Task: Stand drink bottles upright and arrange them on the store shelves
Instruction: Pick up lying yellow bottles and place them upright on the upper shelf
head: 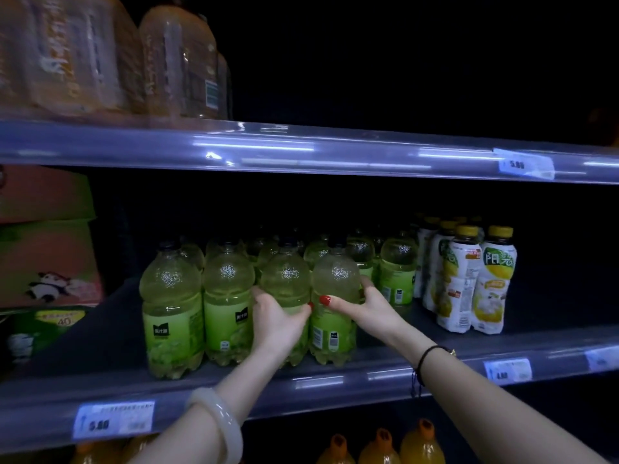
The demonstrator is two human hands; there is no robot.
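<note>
The left hand (pixel 278 318) grasps the third bottle (pixel 284 276), the right hand (pixel 363 306) the fourth bottle (pixel 335 272), at the near shelf (pixel 335 376) edge. Full, likely heavy, slick; grip the waist.

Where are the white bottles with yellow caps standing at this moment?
In the head view the white bottles stand on the middle shelf, on the right side, just right of the green bottles and the right hand.
</note>
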